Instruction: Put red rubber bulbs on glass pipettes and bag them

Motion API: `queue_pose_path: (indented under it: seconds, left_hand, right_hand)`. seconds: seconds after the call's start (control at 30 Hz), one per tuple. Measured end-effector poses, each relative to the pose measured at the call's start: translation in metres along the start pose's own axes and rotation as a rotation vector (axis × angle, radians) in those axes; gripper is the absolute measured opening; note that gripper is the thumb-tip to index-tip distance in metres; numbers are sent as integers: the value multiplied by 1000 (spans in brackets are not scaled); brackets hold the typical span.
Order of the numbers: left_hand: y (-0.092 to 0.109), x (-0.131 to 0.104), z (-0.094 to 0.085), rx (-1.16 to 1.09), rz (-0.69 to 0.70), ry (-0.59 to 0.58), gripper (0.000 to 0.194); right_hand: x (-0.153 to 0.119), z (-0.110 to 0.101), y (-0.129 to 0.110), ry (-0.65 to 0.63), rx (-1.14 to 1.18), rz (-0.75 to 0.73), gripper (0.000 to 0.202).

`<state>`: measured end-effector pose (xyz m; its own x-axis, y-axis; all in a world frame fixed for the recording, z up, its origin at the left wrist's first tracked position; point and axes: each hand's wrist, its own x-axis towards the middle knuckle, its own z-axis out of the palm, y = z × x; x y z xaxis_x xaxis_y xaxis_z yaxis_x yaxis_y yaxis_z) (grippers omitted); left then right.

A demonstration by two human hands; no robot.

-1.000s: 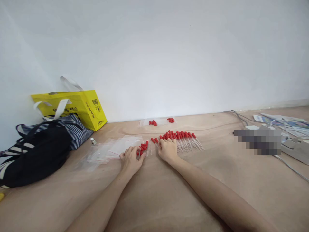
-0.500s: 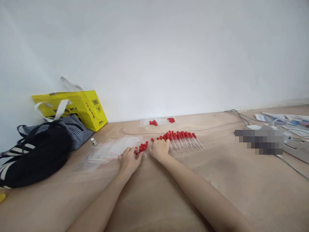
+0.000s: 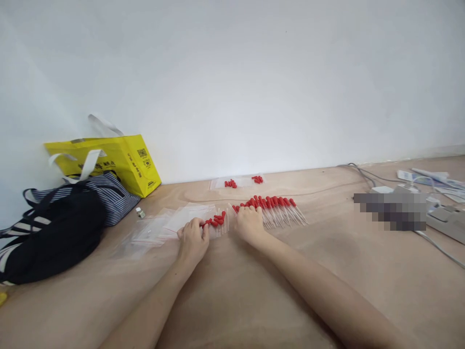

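Where the left end of the tabletop is in view, a black bag and a striped bag sit before a yellow bag. Next come a small bottle and overlapping clear bags, their near edges spread loosely. The left hand rests just beside them, fingers bent and thumb near the fingertips, at a small heap of red bulbs; whether it grips one, I cannot tell. Thin clear tubes lie by the heap. Farther back, near the wall, a flat clear packet lies with two red clusters showing. The right hand is half closed, knuckles up, over the left end of a fanned row of red-topped droppers; its hold is hidden too. At the far right are a power strip and cables.

The likeliest trouble, I judge, is a knuckle or wrist brushing the row, since the droppers lie so close together that one push could skew several. Loose bulbs could roll off if nudged, and slender tubes might crack under a pressing palm.
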<state>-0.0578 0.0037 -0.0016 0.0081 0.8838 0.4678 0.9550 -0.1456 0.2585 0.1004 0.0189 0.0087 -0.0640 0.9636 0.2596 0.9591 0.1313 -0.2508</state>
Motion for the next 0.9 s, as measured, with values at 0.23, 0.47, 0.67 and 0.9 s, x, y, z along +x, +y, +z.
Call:
queue_pose_path:
  seconds: [0.23,0.47,0.67,0.9]
  left_hand:
    - [21,-19,9,-317,379,-66,28]
    - [36,-29,9,-313,465,-140,18]
    - [39,-30,9,-323,472,-146,15]
    - [39,-32,11,-345,454,-107,15]
  right_hand:
    - [-55,-6,83,69,314,-366,18]
    - [-81,-6,99,91,355,-461,48]
    - [-77,-2,83,113,440,-443,43]
    - [-82,-3,77,137,418,-498,40]
